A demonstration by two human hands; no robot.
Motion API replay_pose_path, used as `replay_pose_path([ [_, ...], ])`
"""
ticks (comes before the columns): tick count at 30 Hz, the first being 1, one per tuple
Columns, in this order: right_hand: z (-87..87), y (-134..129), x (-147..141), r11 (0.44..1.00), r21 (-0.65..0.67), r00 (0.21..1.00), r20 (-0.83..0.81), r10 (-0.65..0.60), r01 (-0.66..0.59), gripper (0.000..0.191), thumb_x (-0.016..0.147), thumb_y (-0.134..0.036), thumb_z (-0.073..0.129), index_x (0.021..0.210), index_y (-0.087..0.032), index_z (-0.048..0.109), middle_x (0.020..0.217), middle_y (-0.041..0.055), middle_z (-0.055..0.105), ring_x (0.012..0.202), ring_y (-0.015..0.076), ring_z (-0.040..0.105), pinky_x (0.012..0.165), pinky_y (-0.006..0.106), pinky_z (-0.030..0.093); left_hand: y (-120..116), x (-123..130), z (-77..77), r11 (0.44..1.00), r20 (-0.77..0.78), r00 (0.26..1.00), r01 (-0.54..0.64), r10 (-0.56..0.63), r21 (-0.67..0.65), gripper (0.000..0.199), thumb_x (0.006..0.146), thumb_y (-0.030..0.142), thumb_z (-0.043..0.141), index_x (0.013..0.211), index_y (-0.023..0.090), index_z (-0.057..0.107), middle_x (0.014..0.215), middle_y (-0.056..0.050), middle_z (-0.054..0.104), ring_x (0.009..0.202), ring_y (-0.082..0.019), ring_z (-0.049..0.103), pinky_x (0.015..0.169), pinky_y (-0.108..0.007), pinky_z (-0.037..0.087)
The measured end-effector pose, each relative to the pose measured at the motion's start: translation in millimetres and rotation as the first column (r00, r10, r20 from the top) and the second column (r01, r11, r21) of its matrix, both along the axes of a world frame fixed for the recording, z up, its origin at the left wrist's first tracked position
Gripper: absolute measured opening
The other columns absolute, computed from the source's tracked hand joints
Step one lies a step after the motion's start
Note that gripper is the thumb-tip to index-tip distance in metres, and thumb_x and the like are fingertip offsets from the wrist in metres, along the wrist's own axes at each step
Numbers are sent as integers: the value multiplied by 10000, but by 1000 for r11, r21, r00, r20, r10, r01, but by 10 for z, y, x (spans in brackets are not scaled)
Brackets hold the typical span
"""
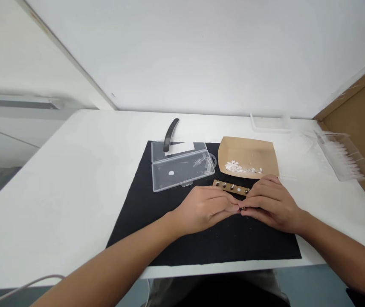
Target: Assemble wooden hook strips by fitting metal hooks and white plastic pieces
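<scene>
My left hand and my right hand meet fingertip to fingertip over the black mat. Between the pinched fingers of both hands is a small dark, shiny piece, mostly hidden by the fingertips. Just behind the hands lies a narrow brown strip bearing several small metallic pieces and a white dot. The right fingers cover its right end. Past the strip, a brown cardboard tray holds a heap of small white pieces.
An open clear plastic case holds clear bits and a white dot. A dark curved tool and a white card rest on its lid. Clear trays stand at right on the white table, beside a brown panel.
</scene>
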State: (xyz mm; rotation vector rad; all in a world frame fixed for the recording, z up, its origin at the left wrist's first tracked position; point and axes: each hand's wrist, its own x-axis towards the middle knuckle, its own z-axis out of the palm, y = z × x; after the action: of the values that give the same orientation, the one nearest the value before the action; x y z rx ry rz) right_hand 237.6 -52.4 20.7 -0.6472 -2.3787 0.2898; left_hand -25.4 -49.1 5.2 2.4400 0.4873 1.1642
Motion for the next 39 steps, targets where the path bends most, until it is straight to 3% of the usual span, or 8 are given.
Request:
replay_pose_path([
  [11,50,-6,22,992,83,994,69,87,-92,213,930,-262,822,1094,-249,687,898,-23,772,796,153,686,837,376,466,-12,23,1,997,-33,997,63,-64,-33,52,1004,222,725,1042,189,711,1028,-33,836,916,-148,800,824,-245,655],
  [16,6,75,69,993,111,997,73,38,-46,224,906,-239,825,1065,-245,668,871,-25,766,765,154,691,838,377,480,77,-16,16,993,-117,988,-94,101,66,167,987,288,745,1111,187,694,1054,-75,802,970,-216,740,887,-367,631],
  [23,48,242,219,980,196,992,113,-56,33,205,885,-240,840,1013,-249,680,831,-25,747,716,151,666,776,358,474,145,-99,18,953,-310,902,-267,300,146,381,980,356,733,1273,123,657,1157,-150,754,1158,-339,623,964,-506,557],
  [27,84,285,259,976,201,988,112,-109,84,169,886,-226,840,964,-241,691,827,-15,746,736,160,665,763,348,464,121,-106,-16,943,-414,847,-299,334,148,386,999,331,695,1309,105,645,1192,-161,749,1257,-377,581,1000,-535,510],
  [32,71,339,307,973,185,980,116,-160,137,142,898,-234,832,956,-245,704,828,-10,744,753,168,664,749,347,454,130,-111,-46,943,-436,837,-306,331,127,319,1024,272,643,1304,121,646,1175,-151,763,1359,-387,535,1084,-564,426],
  [39,12,336,298,982,159,980,154,-127,103,150,910,-249,830,1011,-251,719,886,7,749,830,181,661,798,356,474,147,-124,-38,956,-425,857,-272,292,108,259,1046,283,635,1260,140,662,1091,-120,788,1228,-342,616,1102,-572,323],
])
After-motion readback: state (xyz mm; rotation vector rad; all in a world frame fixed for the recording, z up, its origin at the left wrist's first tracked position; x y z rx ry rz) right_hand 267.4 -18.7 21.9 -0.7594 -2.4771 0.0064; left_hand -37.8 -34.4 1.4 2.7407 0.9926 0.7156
